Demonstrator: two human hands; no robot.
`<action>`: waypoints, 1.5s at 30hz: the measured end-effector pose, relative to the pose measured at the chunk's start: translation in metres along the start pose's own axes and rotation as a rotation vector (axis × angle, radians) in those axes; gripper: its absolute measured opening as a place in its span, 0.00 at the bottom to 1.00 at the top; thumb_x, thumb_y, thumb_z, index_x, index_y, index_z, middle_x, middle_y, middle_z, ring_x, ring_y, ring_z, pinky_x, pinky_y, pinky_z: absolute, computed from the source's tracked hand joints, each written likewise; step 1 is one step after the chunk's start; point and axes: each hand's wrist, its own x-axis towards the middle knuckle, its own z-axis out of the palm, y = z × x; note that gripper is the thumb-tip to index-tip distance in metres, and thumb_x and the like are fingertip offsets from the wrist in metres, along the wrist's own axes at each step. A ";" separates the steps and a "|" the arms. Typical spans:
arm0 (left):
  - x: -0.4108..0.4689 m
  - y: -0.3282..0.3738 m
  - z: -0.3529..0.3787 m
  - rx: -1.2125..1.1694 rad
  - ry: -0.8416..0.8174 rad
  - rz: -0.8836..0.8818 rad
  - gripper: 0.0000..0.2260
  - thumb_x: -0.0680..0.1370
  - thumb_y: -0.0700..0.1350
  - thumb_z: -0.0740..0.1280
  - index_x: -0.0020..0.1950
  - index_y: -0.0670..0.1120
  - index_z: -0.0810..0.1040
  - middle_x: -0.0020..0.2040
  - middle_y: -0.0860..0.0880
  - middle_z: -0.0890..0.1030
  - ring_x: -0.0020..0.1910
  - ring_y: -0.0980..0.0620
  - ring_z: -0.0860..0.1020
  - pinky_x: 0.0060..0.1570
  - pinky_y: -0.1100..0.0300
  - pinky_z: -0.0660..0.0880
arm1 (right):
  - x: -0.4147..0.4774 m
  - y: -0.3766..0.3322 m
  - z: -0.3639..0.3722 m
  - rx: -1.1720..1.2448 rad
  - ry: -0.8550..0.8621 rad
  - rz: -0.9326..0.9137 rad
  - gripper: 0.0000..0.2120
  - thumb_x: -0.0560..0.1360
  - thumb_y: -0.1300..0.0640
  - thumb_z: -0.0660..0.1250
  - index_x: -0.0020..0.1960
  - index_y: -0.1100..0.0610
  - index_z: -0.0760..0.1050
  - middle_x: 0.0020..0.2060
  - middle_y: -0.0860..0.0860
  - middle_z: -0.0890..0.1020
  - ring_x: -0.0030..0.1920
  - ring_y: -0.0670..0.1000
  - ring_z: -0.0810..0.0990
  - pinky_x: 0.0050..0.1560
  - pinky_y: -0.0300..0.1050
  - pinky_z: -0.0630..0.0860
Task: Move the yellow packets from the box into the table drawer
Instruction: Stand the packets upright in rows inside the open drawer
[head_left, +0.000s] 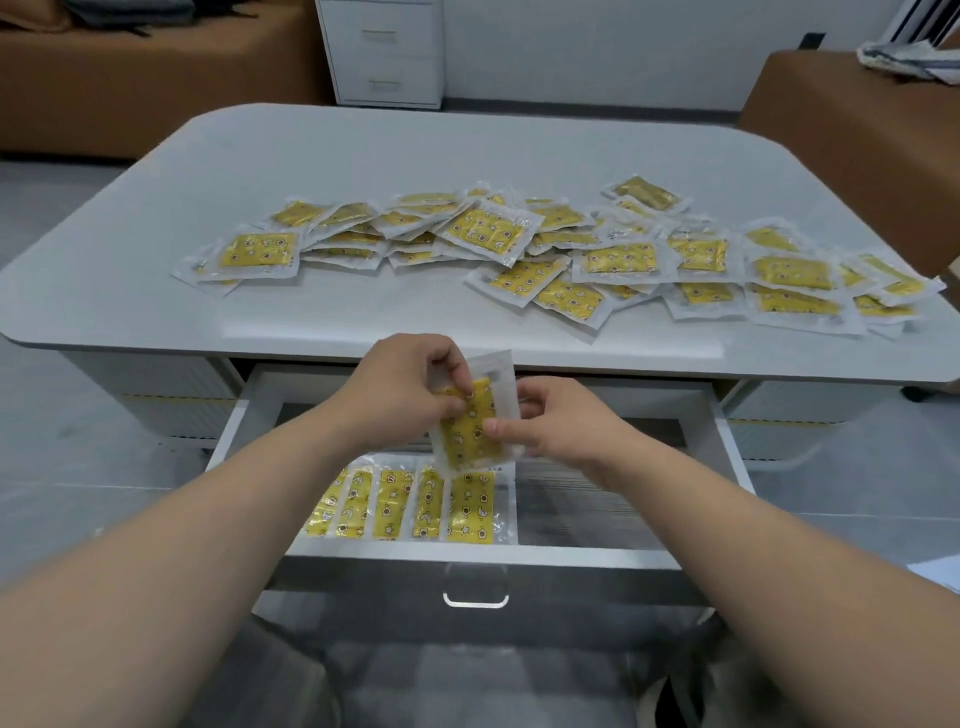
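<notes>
Both hands hold one yellow packet (470, 421) upright above the open table drawer (597, 504). My left hand (400, 387) pinches its upper left part. My right hand (550, 423) pinches its right edge, thumb on the front. Below it, a row of several yellow packets (415, 504) lies side by side in the left half of the drawer. Many more yellow packets (571, 249) lie scattered in a loose heap across the white tabletop (363, 156). No box is in view.
The drawer front with a metal handle (475, 597) is close to my body. The drawer's right half shows bare grey lining. A white cabinet (382, 52) stands behind the table, brown seating (857, 130) at back right and back left.
</notes>
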 end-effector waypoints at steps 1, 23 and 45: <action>0.000 0.000 0.003 0.018 -0.009 -0.003 0.08 0.71 0.40 0.77 0.41 0.51 0.80 0.45 0.54 0.83 0.49 0.55 0.80 0.46 0.57 0.78 | -0.001 0.001 -0.001 0.009 -0.015 0.013 0.12 0.75 0.57 0.75 0.58 0.54 0.82 0.46 0.48 0.88 0.46 0.47 0.87 0.46 0.42 0.81; 0.006 -0.014 0.016 0.453 -0.096 0.158 0.05 0.78 0.49 0.69 0.51 0.55 0.75 0.52 0.56 0.74 0.50 0.54 0.76 0.50 0.56 0.75 | 0.038 0.082 0.020 -0.421 -0.151 0.705 0.18 0.79 0.52 0.71 0.61 0.65 0.75 0.53 0.60 0.85 0.47 0.57 0.86 0.56 0.54 0.82; 0.065 0.018 0.042 0.556 0.024 0.167 0.29 0.82 0.62 0.55 0.79 0.49 0.61 0.82 0.49 0.55 0.79 0.47 0.55 0.74 0.47 0.59 | 0.001 -0.028 -0.057 -1.259 0.495 -0.046 0.12 0.82 0.52 0.59 0.55 0.57 0.78 0.60 0.55 0.73 0.59 0.57 0.72 0.47 0.50 0.71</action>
